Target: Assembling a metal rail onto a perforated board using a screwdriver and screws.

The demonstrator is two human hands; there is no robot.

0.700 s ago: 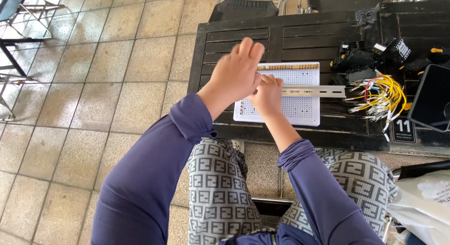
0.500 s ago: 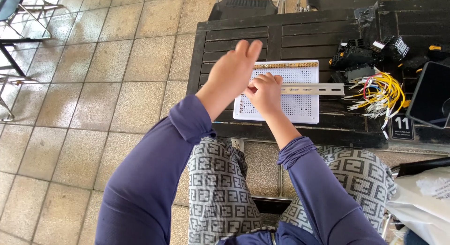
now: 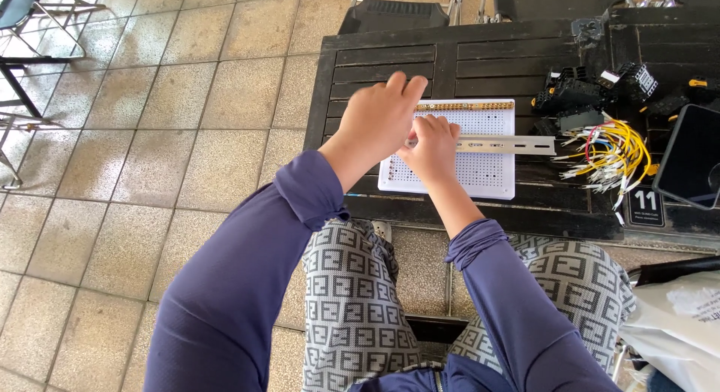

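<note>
A seated person in dark blue long sleeves and grey patterned trousers is leaning over a dark slatted wooden desk (image 3: pixel 465 62), seen from above.

The landmark is a white perforated board (image 3: pixel 480 171) lying flat near the front edge of the desk. A row of small brass-coloured terminals (image 3: pixel 469 106) is running along the board's far edge. A grey metal rail (image 3: pixel 510 144) is lying across the board's middle and sticking out past its right edge.

The left hand (image 3: pixel 379 122) is hovering over the board's left side, fingers loosely extended and together, its grip open and holding nothing visible. The right hand (image 3: pixel 433 148) is resting on the board just beside it, fingers curled down onto the left end of the rail; whether its grip is closing around the rail or only pressing on it, I cannot tell.

To the right of the board, a bundle of yellow wires (image 3: pixel 611 156) is lying loose. Beyond the board's far right corner, black electrical components (image 3: pixel 577 96) are sitting in a cluster. Further right, a dark tablet (image 3: pixel 690 156) is lying at the desk edge.
</note>
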